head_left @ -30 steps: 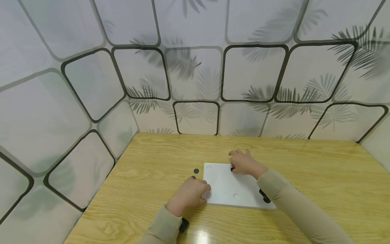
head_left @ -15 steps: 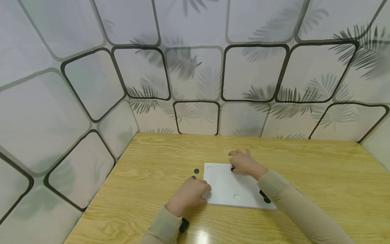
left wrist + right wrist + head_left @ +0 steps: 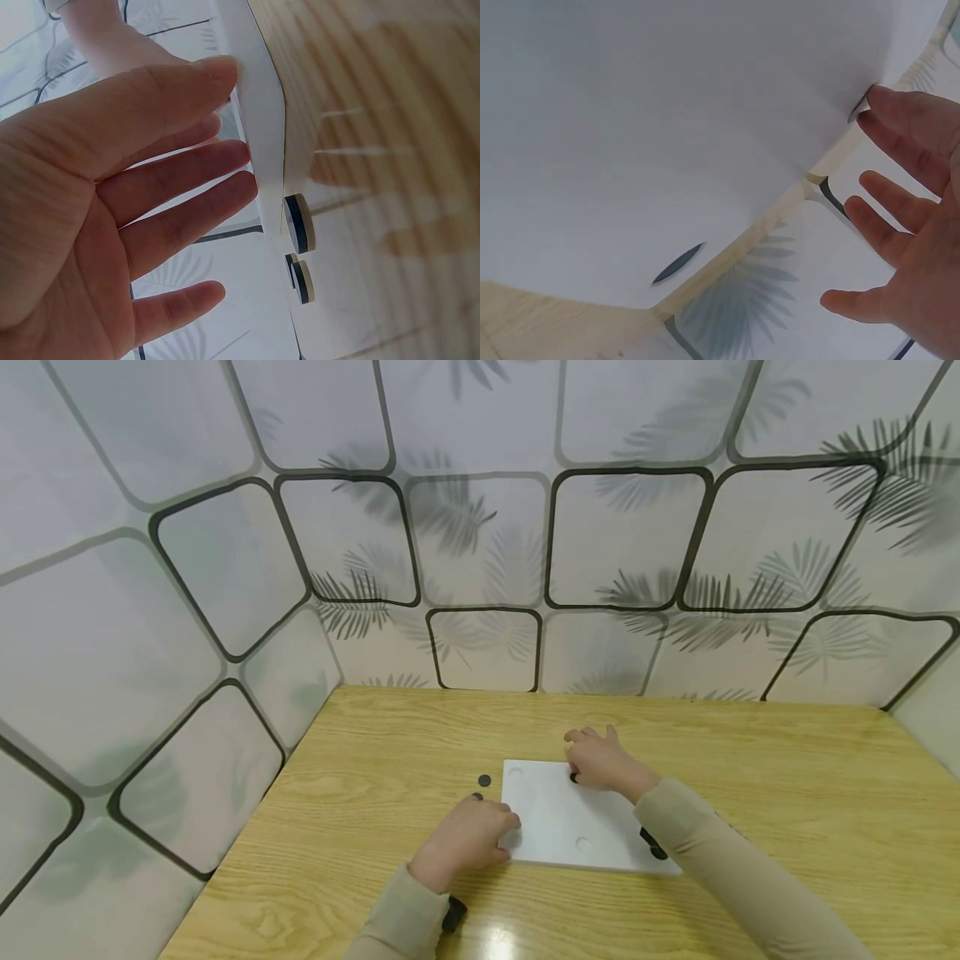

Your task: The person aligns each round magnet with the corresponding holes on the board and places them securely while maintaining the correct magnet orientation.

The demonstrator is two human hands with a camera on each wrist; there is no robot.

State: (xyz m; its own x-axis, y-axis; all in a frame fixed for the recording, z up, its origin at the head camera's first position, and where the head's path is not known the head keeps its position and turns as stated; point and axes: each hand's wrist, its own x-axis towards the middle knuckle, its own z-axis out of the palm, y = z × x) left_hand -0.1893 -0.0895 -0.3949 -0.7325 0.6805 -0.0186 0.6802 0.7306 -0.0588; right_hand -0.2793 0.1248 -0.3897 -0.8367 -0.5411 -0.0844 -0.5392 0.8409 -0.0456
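The right hand (image 3: pixel 603 762) reaches over the flat white rectangular board (image 3: pixel 547 827) and pinches a small round black disc (image 3: pixel 573 777) at its far edge, other fingers spread. The left hand (image 3: pixel 467 837) touches the board's left edge with loose fingers and thumb. The board lies on the yellow wooden table (image 3: pixel 375 760).
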